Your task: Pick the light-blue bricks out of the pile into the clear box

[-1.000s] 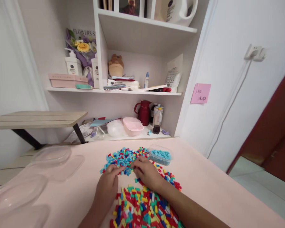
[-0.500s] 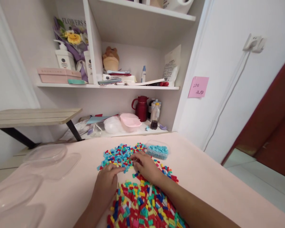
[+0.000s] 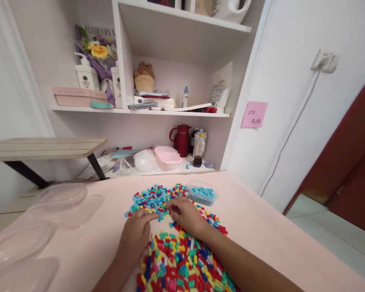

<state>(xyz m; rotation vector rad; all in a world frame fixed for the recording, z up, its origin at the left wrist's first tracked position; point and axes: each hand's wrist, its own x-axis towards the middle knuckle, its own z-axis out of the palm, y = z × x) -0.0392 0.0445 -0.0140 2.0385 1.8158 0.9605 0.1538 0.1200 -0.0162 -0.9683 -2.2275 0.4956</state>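
Small plastic toy bricks lie in two heaps on a pink-covered table. The farther heap (image 3: 152, 198) is mostly light blue, with some red, yellow and green. A nearer heap of mixed colours (image 3: 182, 263) spreads between my forearms. My left hand (image 3: 136, 227) rests at the near left edge of the bluish heap, index finger stretched over its bricks. My right hand (image 3: 187, 215) is over that heap's right side, fingers bent and thumb apart from the fingertips; no brick shows clearly between them. Just beyond it stands a clear plastic tub (image 3: 202, 194) holding light blue bricks.
Clear plastic lids or trays (image 3: 69, 211) lie on the pink tablecloth (image 3: 255, 231) at left. Behind the table are a pink bowl (image 3: 167, 156), a red jug (image 3: 181, 141) and a bottle of dark liquid (image 3: 198, 152). A small wooden-topped stand (image 3: 45, 149) is at far left.
The camera view has shifted slightly, so the shelves sit a little lower. Both hands stay in nearly the same places, with only slight finger movement in the right.
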